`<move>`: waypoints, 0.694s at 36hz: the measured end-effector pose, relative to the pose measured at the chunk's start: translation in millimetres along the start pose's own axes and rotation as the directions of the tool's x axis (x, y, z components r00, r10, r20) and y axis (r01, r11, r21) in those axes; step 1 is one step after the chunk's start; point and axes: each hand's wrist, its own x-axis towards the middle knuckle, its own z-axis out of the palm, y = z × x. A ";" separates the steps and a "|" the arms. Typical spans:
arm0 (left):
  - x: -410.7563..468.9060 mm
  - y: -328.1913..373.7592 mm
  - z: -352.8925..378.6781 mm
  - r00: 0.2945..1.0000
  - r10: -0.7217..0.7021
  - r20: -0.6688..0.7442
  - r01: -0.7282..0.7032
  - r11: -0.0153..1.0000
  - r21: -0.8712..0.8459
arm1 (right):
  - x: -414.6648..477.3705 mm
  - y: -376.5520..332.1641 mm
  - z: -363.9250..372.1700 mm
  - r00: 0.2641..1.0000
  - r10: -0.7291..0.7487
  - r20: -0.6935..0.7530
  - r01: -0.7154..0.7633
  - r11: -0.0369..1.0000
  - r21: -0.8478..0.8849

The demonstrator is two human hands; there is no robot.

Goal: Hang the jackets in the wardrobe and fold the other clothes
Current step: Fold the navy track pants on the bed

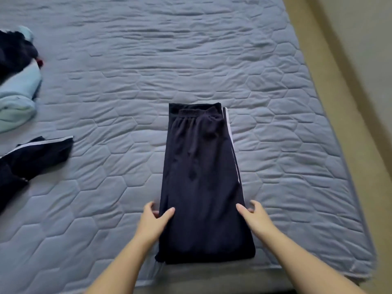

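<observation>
Dark navy trousers (201, 177) with a white side stripe lie folded lengthwise on the bed, waistband at the far end. My left hand (153, 219) pinches the trousers' left edge, thumb on top and fingers curled under the cloth. My right hand (253, 215) pinches the right edge the same way, at about the same height. Both hands sit near the nearer third of the garment.
The blue-grey quilted mattress (148, 81) fills the view. At the left lie a dark garment with a white stripe (36, 158), a light blue garment (19, 96) and another dark piece (14, 54). The bed's right edge drops to a tan floor (350, 81).
</observation>
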 end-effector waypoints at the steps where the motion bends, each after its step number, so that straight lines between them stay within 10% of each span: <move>1: -2.1 -10.9 3.2 1.000 -0.011 0.023 0.011 1.000 -0.023 | 0.7 9.1 3.8 1.000 0.001 0.009 -0.001 1.000 0.018; 8: -20.2 -47.3 25.3 1.000 0.022 -0.005 -0.022 0.996 0.085 | -13.9 40.2 24.2 0.994 -0.112 -0.013 0.111 0.991 -0.080; 25: -126.2 -141.0 18.4 0.957 -0.162 0.241 0.024 0.871 0.491 | -132.4 139.1 8.6 0.983 0.136 0.122 -0.094 0.948 -0.305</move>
